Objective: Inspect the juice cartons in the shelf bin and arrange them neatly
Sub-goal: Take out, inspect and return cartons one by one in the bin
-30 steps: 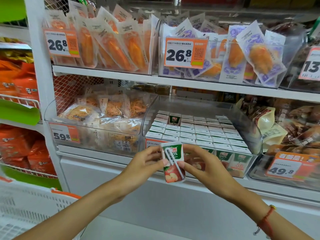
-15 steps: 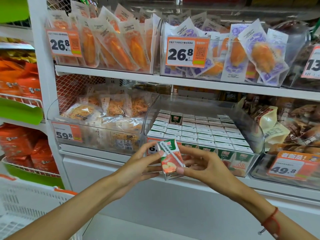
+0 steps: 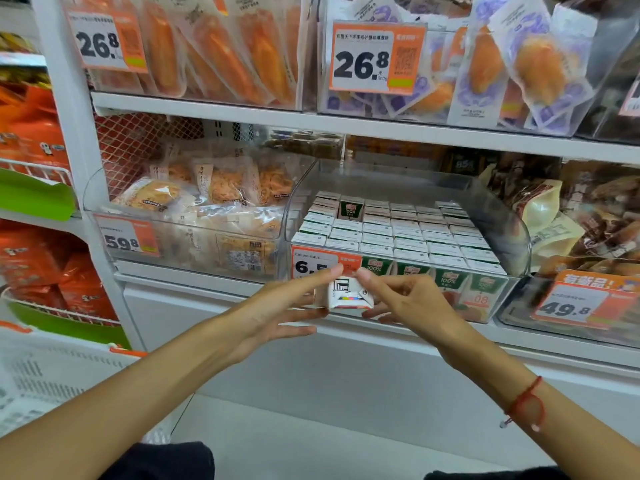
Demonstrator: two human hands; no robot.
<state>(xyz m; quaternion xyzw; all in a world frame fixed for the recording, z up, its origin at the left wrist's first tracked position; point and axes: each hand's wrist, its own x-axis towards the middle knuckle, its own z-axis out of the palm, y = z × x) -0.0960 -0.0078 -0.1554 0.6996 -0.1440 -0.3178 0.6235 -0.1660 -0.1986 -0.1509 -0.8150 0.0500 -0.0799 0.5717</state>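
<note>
Change: since the earlier frame you have tipped the juice carton (image 3: 347, 295) over, so its white folded end with the colour bar now faces you instead of the fruit-printed front with the straw.
Left hand: your left hand (image 3: 277, 308) is spread, with only its upper fingertips pressing the carton's left edge; the lower fingers hang free beneath.
Carton position: you hold it in the air just in front of the clear shelf bin (image 3: 498, 216), level with the orange 6.5 price tag (image 3: 320, 263) on the bin's front wall.
Right hand: your right hand (image 3: 408, 301) pinches the carton's right side between thumb and curled fingers.
How to do it well: turn the carton slowly, check the folded flaps and corners for dents or leaks, keep a fingertip hold on both sides, then bring it back upright with the green front facing out like its neighbours.
Bin contents: rows of cartons (image 3: 398, 233) stand packed top-up; one carton (image 3: 350, 209) near the back left stands proud of the rest and probably needs seating.
Surface and room: a white shop shelf (image 3: 242, 282) carries the bin; a bin of snack packs (image 3: 194, 216) sits just left, a white basket (image 3: 45, 379) lower left, and bagged goods (image 3: 554, 209) to the right.
</note>
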